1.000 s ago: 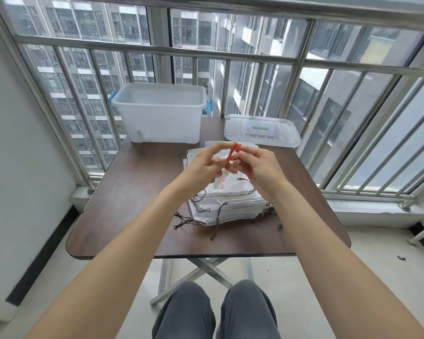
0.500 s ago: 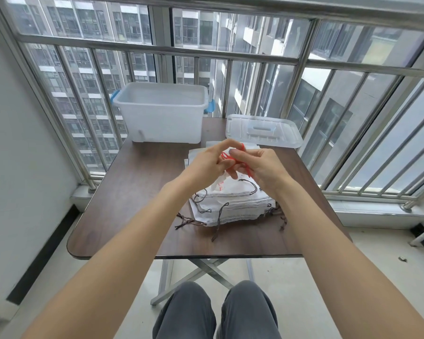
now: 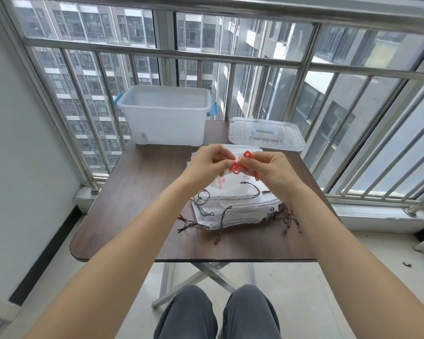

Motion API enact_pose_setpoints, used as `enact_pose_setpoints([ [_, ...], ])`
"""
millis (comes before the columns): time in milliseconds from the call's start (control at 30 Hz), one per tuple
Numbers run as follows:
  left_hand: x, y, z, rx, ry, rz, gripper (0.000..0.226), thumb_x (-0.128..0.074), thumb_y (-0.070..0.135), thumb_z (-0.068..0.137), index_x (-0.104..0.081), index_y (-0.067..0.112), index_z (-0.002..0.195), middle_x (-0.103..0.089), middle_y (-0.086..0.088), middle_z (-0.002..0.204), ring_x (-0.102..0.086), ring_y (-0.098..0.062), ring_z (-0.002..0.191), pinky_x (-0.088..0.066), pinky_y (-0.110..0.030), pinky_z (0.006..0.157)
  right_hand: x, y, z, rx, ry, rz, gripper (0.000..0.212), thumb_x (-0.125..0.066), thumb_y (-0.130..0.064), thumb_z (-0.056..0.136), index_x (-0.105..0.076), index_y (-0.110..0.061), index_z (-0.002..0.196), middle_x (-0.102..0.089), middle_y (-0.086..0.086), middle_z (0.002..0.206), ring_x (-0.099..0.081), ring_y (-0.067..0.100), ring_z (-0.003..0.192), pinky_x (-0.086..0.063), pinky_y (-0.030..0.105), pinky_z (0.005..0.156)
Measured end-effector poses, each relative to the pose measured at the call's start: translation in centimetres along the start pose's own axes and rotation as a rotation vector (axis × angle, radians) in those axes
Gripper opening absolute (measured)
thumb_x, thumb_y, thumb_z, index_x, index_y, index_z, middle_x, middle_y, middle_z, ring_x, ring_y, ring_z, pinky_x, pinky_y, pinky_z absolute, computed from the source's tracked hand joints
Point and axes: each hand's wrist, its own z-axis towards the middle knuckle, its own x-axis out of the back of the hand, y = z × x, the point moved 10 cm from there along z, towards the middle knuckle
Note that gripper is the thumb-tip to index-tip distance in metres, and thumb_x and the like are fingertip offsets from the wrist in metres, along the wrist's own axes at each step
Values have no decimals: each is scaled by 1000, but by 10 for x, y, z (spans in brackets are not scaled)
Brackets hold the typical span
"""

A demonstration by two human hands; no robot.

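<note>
Raised over the middle of the dark brown wood-grain tabletop (image 3: 132,204): a small bright red plastic piece with ring-shaped loops (image 3: 236,169), pinched from both sides. Left hand (image 3: 209,165) curled, thumb and forefinger closed on the left end of the red piece, other fingers folded toward the palm. Right hand (image 3: 267,171) likewise curled, fingertips clamped on the right end, with one red ring poking up above the knuckles and another bit of red showing under the fingers. Fingertips of the two hands touching or nearly so; hard to tell which. Full shape of the red piece hidden by the fingers.

Directly beneath the hands, flat on the tabletop: a thick stack of white cloth drawstring pouches (image 3: 238,206), dark brown cords trailing off its near and right edges. Just under the left hand, on top of the stack, a thin white slip with red print (image 3: 220,183), too small to read.

At the far left of the tabletop, a translucent white plastic storage bin (image 3: 165,118) with blue side latches, upright and uncovered. To its right and apart from it, a clear plastic lid (image 3: 264,134) lying flat at the far right corner. Behind both, a steel balcony railing (image 3: 230,57). Below the near edge, crossed metal table legs (image 3: 206,277) and knees in grey trousers (image 3: 218,314).
</note>
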Motion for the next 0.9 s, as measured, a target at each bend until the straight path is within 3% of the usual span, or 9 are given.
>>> enact_pose_setpoints([
  [67,5,-2,2,12,52,13,6,-64,3,86,-63,9,85,-63,0,65,-50,-3,48,-40,-14,49,1,-14,3,67,5,-251,12,-70,0,76,-69,2,88,-69,18,82,-69,17,71,-57,24,74],
  [200,14,13,3,-33,157,37,4,-67,6,84,-66,10,86,-66,1,65,-55,-4,49,-44,-15,48,-3,-43,2,330,128,-667,11,-77,-6,72,-71,-12,78,-68,8,75,-68,16,66,-56,26,69],
  [367,15,17,-5,-42,202,-12,4,-68,7,83,-68,6,87,-67,-4,67,-58,-4,49,-50,-17,50,-11,-57,-10,546,261,-959,15,-74,-11,76,-65,-9,88,-64,6,79,-64,18,67,-56,36,67],
  [467,19,17,-5,-44,225,38,3,-68,9,84,-68,7,86,-69,-6,70,-56,-2,48,-50,-16,50,-22,-61,-16,688,355,-1153,8,-68,-13,79,-64,-5,80,-57,10,77,-58,25,57,-54,41,54],
  [633,15,20,-2,-72,151,140,18,-54,15,94,-69,13,85,-66,-4,69,-54,-8,53,-50,-16,57,-33,-67,-32,861,508,-1180,22,-57,-23,84,-59,-4,73,-52,11,72,-46,22,44,-41,25,38],
  [800,6,4,-1,80,23,-147,24,-42,6,99,-65,3,97,-60,-5,67,-51,-1,48,-47,-10,55,-39,-60,-37,906,613,-1197,20,-72,-16,77,-55,-9,71,-54,8,71,-48,19,43,-35,21,31],
  [900,-1,1,-4,176,-83,-340,25,-41,1,98,-62,0,110,-62,-2,69,-53,1,50,-48,-7,59,-37,-59,-39,925,624,-1189,25,-72,-17,78,-48,-13,77,-53,7,71,-47,18,43,-32,20,32],
])
